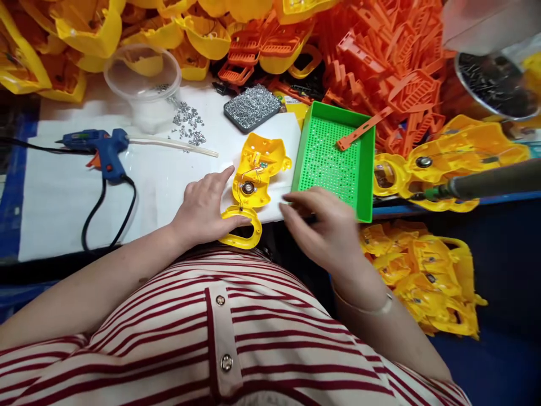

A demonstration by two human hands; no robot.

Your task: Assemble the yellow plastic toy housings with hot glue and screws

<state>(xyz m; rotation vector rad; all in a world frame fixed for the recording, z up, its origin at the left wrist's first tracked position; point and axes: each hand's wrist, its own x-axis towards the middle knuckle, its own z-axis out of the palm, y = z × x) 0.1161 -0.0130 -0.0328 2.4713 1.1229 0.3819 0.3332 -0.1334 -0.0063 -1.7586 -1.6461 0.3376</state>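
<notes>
A yellow plastic shell (255,172) with a small circuit board, wires and a round metal part lies open side up at the white sheet's front edge. Its oval handle loop points toward my body. My left hand (207,208) rests at the shell's left side, fingers apart, with the thumb across the handle loop. To the right of the shell, my right hand (323,225) hovers by the near corner of the green basket (366,186). Its fingers are curled and slightly blurred, thumb and index finger near each other; whether something small is between them cannot be made out.
A blue glue gun (107,152) with a cable lies left. Behind the shell are a black tray of screws (252,107), loose screws (189,122) and a clear tub (143,84). Orange parts (393,62) are heaped back right. A tool (486,180) juts in from the right.
</notes>
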